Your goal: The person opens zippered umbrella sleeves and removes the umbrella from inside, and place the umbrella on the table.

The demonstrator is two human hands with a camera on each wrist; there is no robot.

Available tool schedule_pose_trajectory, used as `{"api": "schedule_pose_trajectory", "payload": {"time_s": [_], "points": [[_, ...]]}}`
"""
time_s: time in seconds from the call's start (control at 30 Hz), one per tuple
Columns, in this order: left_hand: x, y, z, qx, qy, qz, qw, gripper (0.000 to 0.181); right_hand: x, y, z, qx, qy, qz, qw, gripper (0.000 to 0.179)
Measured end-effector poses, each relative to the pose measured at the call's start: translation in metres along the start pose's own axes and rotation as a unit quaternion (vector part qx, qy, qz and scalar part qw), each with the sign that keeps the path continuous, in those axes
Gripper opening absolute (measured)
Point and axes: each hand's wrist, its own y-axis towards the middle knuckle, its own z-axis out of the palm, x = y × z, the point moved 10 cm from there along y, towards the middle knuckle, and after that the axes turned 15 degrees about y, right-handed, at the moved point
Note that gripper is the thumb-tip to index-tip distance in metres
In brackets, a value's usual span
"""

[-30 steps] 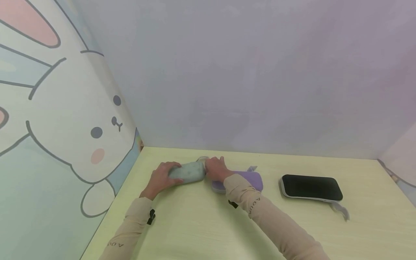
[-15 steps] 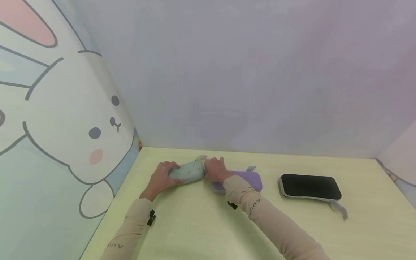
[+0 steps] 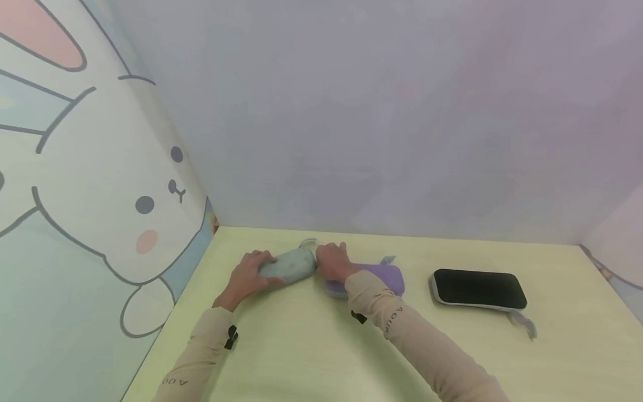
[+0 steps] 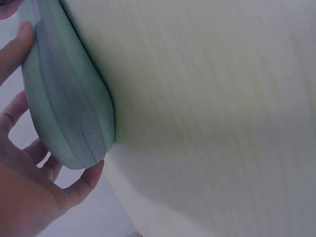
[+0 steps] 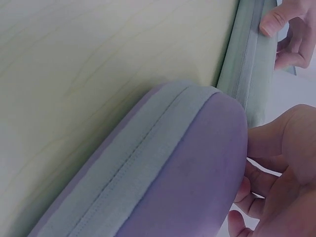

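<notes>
My left hand (image 3: pixel 249 277) grips the left end of a soft pale-green zippered case (image 3: pixel 292 264), its thumb along the near side. In the left wrist view, the grey zip band of the green case (image 4: pixel 69 89) looks closed where it shows. My right hand (image 3: pixel 334 261), fingers curled, is at the right end of that case; its fingertips are hidden behind a purple zippered case in the right wrist view, so the exact hold is unclear. The purple case (image 3: pixel 385 277) lies under and beside the right wrist, partly covered by the sleeve.
A black-topped case (image 3: pixel 479 288) with a grey strap (image 3: pixel 523 322) lies farther right on the pale wooden table (image 3: pixel 301 346). A plain wall (image 3: pixel 392 123) rises behind the table, and a rabbit-painted wall (image 3: pixel 105 184) stands at the left.
The green case has shifted slightly left and tilted a little more, with my left hand moving along. My right hand has stayed almost in place at the case's right end.
</notes>
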Motion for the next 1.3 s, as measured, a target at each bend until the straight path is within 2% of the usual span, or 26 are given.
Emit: {"api": "schedule_pose_trajectory", "payload": {"time_s": [0.17, 0.57, 0.9, 1.1, 1.3], "points": [[-0.002, 0.001, 0.005, 0.021, 0.011, -0.001, 0.9997, 0.058, -0.003, -0.001, 0.003, 0.005, 0.009, 0.004, 0.9999, 0.026], [-0.003, -0.003, 0.008, 0.068, 0.014, -0.009, 0.9976, 0.058, -0.002, -0.005, 0.004, 0.004, 0.001, 0.004, 1.0, 0.025], [-0.005, -0.005, 0.001, 0.061, 0.038, -0.013, 0.9974, 0.055, 0.001, -0.002, 0.007, 0.007, -0.018, 0.003, 0.9998, 0.03], [-0.008, -0.004, -0.001, 0.047, 0.055, -0.014, 0.9973, 0.057, 0.005, -0.004, 0.004, -0.009, -0.018, -0.016, 0.9997, 0.03], [-0.006, -0.005, 0.0, 0.051, 0.071, -0.026, 0.9959, 0.06, 0.011, -0.005, 0.005, -0.014, -0.024, -0.025, 0.9993, 0.024]]}}
